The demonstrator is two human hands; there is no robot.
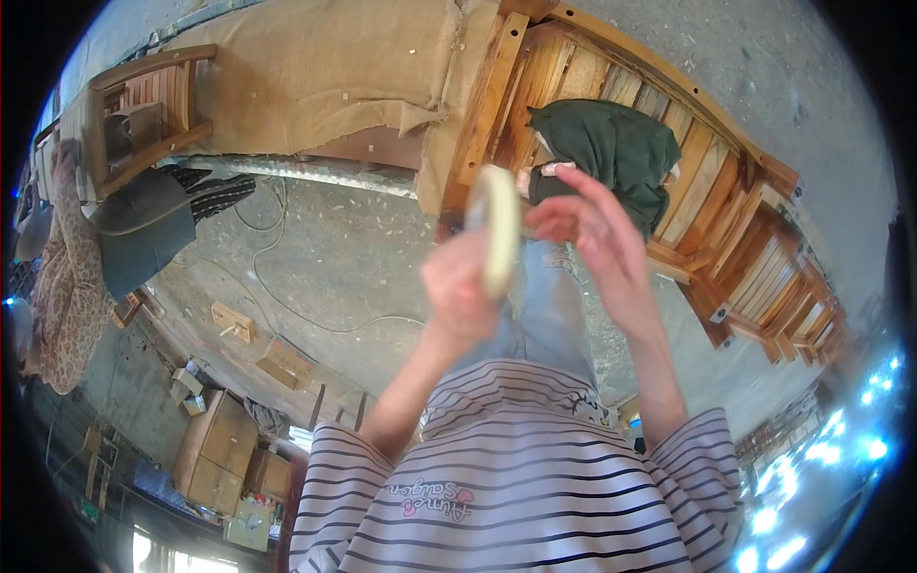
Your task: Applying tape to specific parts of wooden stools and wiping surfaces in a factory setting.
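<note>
My left hand (455,279) is closed round a roll of pale cream tape (503,234), held up edge-on in front of me and smeared by motion. Just right of the roll, my right hand (602,229) is raised with its fingers apart and a little bent, and I see nothing in it. Beyond my hands a dark green cloth (611,143) lies crumpled on a slatted wooden piece of furniture (702,196). A small pinkish bit, too blurred to name, shows by the cloth close to my right fingertips.
Brown cardboard sheeting (325,81) covers a long surface at the far left, with a wooden chair (153,143) at its end. Another person in a patterned sleeve (67,286) is at the left edge. A cable (334,329) crosses the concrete floor. More slatted wooden furniture (778,277) stands right.
</note>
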